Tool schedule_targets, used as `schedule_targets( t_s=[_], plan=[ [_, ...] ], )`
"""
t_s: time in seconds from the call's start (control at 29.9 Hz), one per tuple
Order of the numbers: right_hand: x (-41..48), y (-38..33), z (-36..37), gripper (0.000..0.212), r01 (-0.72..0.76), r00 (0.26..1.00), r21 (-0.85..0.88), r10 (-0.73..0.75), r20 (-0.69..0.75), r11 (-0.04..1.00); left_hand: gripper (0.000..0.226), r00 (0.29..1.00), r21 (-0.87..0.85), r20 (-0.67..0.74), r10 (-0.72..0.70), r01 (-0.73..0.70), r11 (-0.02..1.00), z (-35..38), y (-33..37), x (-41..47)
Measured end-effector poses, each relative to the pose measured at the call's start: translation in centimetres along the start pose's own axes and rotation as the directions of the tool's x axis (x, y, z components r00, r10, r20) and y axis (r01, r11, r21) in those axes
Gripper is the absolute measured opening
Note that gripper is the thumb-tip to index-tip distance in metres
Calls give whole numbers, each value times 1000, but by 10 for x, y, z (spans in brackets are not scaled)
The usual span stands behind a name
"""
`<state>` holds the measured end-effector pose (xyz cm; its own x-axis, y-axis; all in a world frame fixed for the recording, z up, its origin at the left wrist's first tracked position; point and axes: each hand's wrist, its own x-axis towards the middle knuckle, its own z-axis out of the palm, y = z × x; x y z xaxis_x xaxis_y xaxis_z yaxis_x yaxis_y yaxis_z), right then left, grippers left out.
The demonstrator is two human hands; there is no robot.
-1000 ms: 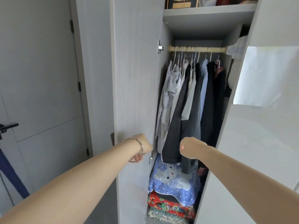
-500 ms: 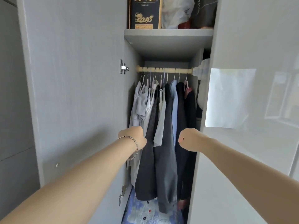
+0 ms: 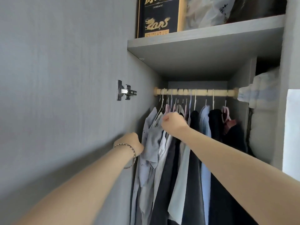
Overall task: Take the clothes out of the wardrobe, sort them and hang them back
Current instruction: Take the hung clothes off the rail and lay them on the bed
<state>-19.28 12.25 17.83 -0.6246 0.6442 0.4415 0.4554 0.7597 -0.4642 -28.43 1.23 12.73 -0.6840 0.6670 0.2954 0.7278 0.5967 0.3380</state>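
Note:
Several shirts and dark jackets hang on hangers from a pale wooden rail inside the open wardrobe. My right hand is up among the leftmost hangers, fingers closed on the shoulder of a light grey shirt. My left hand, with a bracelet on the wrist, is lower at the wardrobe's left edge, fingers curled against the side of the pale blue shirt; the fingertips are hidden. Dark jackets and a blue shirt hang further right.
The open grey door with a metal hinge fills the left. A shelf above holds a black box with gold print and plastic bags. The right door stands close; white fabric bulges beside the rail's right end.
My right hand rose from the mid-height opening up to the hangers at the left and closed on a light shirt. My view has moved closer and upward. My left hand shifted to the clothes' edge.

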Motion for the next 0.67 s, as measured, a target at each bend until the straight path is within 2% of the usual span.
schedule_targets(
  t_s=[0.1, 0.13, 0.23, 0.27, 0.33, 0.4, 0.47, 0.57, 0.6, 0.64, 0.67],
  plan=[
    [47, -23, 19, 16, 18, 1000, 110, -20, 13, 994, 27, 998, -76, 19, -62, 63, 995, 8, -9, 28],
    [58, -30, 26, 21, 21, 999, 139, -24, 24, 990, 29, 998, -105, 20, -63, 65, 992, 10, -10, 33],
    [84, -42, 47, 62, -39, 992, 118, 25, 123, 992, 29, 999, -114, 19, -42, 44, 993, 11, -7, 45],
    [90, -43, 51, 66, -73, 991, 112, 59, 120, 991, 30, 999, -113, 15, -37, 38, 993, 10, -5, 47],
    [106, -39, 55, 55, -125, 983, 29, 120, 142, 992, 33, 998, -136, 37, -44, 48, 990, 9, -3, 50],
    [112, -35, 48, 38, -155, 977, 102, 137, 162, 983, 35, 995, -158, 77, -56, 68, 985, 9, -2, 52],
    [120, -29, 40, 25, -201, 973, 133, 182, 143, 971, 25, 996, -133, 74, -46, 56, 990, 11, -3, 57],
    [122, -22, 33, 37, -141, 989, 29, 140, 36, 990, 24, 996, -110, 78, -42, 50, 993, 13, -3, 59],
    [125, -16, 35, 40, -121, 993, 83, 121, 11, 989, 21, 996, -116, 79, -38, 47, 992, 15, -4, 61],
    [124, -13, 36, 41, -172, 983, 289, 183, -11, 942, 18, 996, -121, 84, -36, 46, 992, 15, -4, 61],
    [123, -11, 34, 41, -222, 964, 510, 264, -10, 831, 18, 995, -122, 88, -36, 46, 991, 16, -5, 62]
  ],
)
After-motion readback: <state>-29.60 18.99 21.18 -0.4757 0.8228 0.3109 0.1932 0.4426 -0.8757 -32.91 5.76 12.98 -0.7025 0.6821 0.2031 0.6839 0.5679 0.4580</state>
